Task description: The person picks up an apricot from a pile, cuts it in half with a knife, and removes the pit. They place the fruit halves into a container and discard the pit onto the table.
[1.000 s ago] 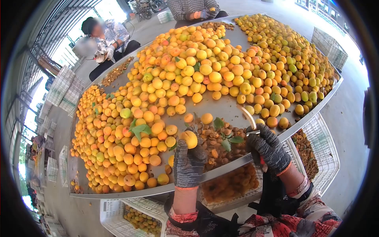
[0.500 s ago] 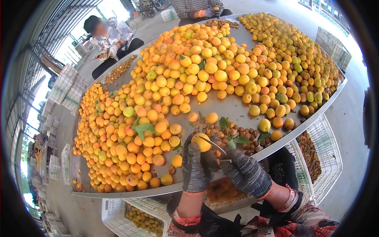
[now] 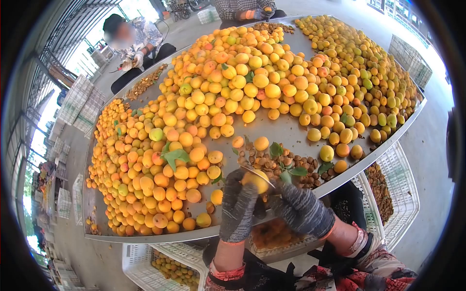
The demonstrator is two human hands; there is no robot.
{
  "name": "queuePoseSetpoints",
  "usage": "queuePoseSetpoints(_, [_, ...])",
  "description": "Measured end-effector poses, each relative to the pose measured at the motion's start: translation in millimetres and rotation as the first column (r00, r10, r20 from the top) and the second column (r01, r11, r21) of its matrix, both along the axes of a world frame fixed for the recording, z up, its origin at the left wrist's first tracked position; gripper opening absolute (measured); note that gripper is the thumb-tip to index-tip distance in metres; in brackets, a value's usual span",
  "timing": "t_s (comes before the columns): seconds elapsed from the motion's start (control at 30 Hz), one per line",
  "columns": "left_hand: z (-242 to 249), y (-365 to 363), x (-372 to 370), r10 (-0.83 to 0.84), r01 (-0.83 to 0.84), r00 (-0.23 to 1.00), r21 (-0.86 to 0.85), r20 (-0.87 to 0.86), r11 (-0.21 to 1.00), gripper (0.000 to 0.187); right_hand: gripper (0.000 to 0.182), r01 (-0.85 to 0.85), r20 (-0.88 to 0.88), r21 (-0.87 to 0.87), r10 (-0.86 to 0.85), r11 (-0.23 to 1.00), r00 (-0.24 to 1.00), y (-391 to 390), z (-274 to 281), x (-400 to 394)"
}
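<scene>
My right hand (image 3: 305, 211), at 5 o'clock, has closed in, clamped on the blade (image 3: 270, 184), handle hidden. Blade now meets apricot (image 3: 256, 182), at 5 o'clock: contact established. My left hand (image 3: 237, 209), 6 o'clock, grips the apricot.

Left hand (image 3: 238, 207) holds a yellow fruit (image 3: 254, 182), right hand (image 3: 305, 211) a thin blade (image 3: 262, 176) across it.

A person in a dark cap (image 3: 138, 41) and another in a checked shirt (image 3: 240, 10) are at the back, with a pale crate (image 3: 208, 15) on the grey floor (image 3: 429, 145) behind, stacked crates (image 3: 80, 102) at left and metal roof beams (image 3: 65, 30) above.
</scene>
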State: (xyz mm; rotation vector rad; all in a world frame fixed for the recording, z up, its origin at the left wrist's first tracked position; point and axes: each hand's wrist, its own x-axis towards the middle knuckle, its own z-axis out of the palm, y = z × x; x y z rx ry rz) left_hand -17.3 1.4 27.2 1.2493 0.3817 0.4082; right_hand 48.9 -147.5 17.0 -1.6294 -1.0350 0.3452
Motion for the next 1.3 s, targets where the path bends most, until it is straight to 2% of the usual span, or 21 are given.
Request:
queuePoseSetpoints(0.07, [5,4,0,-0.039,0.04,0.999,0.01,-0.012,0.999,0.038,0.033,-0.049,-0.083,0.005,0.049,0.999,0.995,-2,4,10])
queuePoseSetpoints(0.17, [8,0,-1,-0.036,0.038,0.999,0.038,-0.036,0.999,0.034,0.028,-0.102,0.153,-0.093,0.115,0.99,0.981,-4,8,15])
queuePoseSetpoints(0.23, [1,-5,1,0.011,-0.009,0.999,0.06,-0.04,0.998,0.034,0.029,-0.077,-0.015,0.027,0.077,0.997,0.997,1,0,12])
queuePoseSetpoints(0.37, [-23,-6,2,0.07,-0.072,0.996,0.035,0.049,0.997,0.044,0.03,-0.027,-0.339,0.024,0.034,0.999,0.94,5,12,6])
queuePoseSetpoints(0.43, [-23,-7,2,0.076,-0.076,0.996,0.004,0.057,0.997,0.044,0.035,-0.132,-0.493,0.001,0.115,0.991,0.863,5,20,9])
queuePoseSetpoints(0.47, [-22,-8,1,0.073,-0.071,0.996,-0.035,0.059,0.997,0.044,0.035,-0.13,-0.495,0.002,0.114,0.991,0.861,4,15,12])
queuePoseSetpoints(0.53, [-22,-12,3,0.073,-0.069,0.995,-0.074,0.064,0.995,0.044,0.037,-0.209,-0.116,-0.091,0.198,0.974,0.973,2,3,21])
queuePoseSetpoints(0.57, [-25,-15,5,0.118,-0.112,0.991,-0.09,0.064,0.99,0.043,0.037,-0.211,-0.115,-0.091,0.2,0.973,0.973,5,3,17])
queuePoseSetpoints(0.63, [-25,-19,6,0.16,-0.153,0.985,-0.106,0.06,0.983,0.043,0.036,0.079,-0.147,-0.053,-0.085,0.996,0.985,17,11,-1])
queuePoseSetpoints(0.73, [-22,-18,7,0.141,-0.129,0.989,-0.251,0.032,0.959,0.043,0.034,0.167,-0.134,0.038,-0.16,0.985,0.978,24,15,-9])
queuePoseSetpoints(0.83, [-28,-9,6,0.092,-0.085,0.995,-0.172,0.037,0.981,0.041,0.034,0.083,0.052,0.033,-0.085,0.996,0.995,20,4,-1])
queuePoseSetpoints(0.87, [-32,-5,3,0.09,-0.091,0.996,-0.049,-0.016,0.995,0.041,0.034,0.082,0.052,0.034,-0.083,0.996,0.995,19,4,1])
queuePoseSetpoints(0.93, [-25,0,0,0.094,-0.089,0.993,0.077,-0.07,0.993,0.041,0.034,-0.055,-0.209,-0.068,0.04,0.996,0.977,16,5,7])
queuePoseSetpoints(1.0, [-13,-1,-5,0.132,-0.054,0.976,0.393,-0.173,0.918,0.04,0.035,-0.104,-0.143,-0.079,0.092,0.991,0.985,7,0,13])
queuePoseSetpoints(1.03, [-20,3,-6,0.13,-0.052,0.976,0.392,-0.174,0.918,0.04,0.037,-0.152,-0.072,-0.092,0.146,0.984,0.987,4,-3,17])
queuePoseSetpoints(1.07, [-34,8,-7,0.125,-0.079,0.992,0.661,-0.023,0.747,0.037,0.037,-0.152,-0.073,-0.095,0.145,0.984,0.987,1,-4,22])
queuePoseSetpoints(1.1, [-31,8,-5,0.072,-0.139,0.99,0.855,0.119,0.499,0.035,0.038,-0.193,0.098,-0.117,0.205,0.974,0.974,0,-5,28])
queuePoseSetpoints(1.13, [-25,5,-5,0.071,-0.139,0.99,0.855,0.119,0.499,0.035,0.04,-0.229,0.265,-0.144,0.261,0.963,0.928,0,-5,33])
queuePoseSetpoints(1.2, [-5,-4,-2,0.156,-0.079,0.973,0.388,-0.17,0.918,0.028,0.041,-0.293,0.202,-0.165,0.323,0.942,0.924,3,-3,38])
queuePoseSetpoints(1.27, [-9,-3,1,0.154,-0.098,0.975,0.313,-0.159,0.945,0.027,0.042,-0.363,0.135,-0.18,0.388,0.914,0.911,4,-1,37])
queuePoseSetpoints(1.3, [-10,-2,1,0.15,-0.113,0.978,0.235,-0.145,0.965,0.026,0.043,-0.309,0.294,-0.234,0.37,0.922,0.881,3,0,34])
